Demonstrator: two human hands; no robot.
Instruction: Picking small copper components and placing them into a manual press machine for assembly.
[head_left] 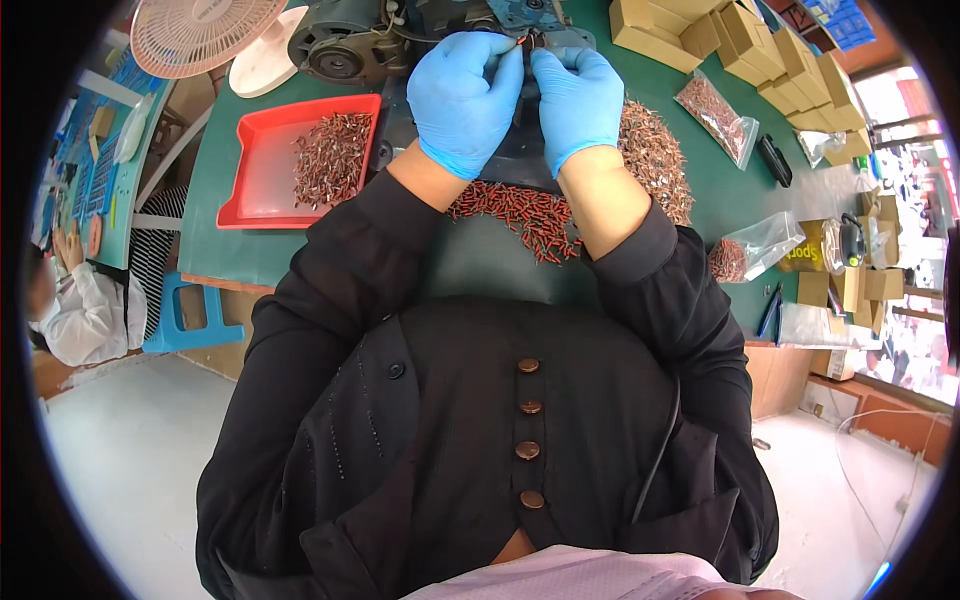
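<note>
At machine, both hands (pixel 525 90) pinch 1 small red part (pixel 522 41)

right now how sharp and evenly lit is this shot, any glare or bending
Head view: centre sharp on the blue-gloved left hand and right hand; fisheye bends the green table edge toward a black rim; daylight overexposes the right side; the red plastic tray shows mild sheen.

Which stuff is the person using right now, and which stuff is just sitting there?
In use: left hand, right hand, small red part, red parts pile, machine.
Lying about: red tray, fan, cardboard boxes, plastic bags.
</note>
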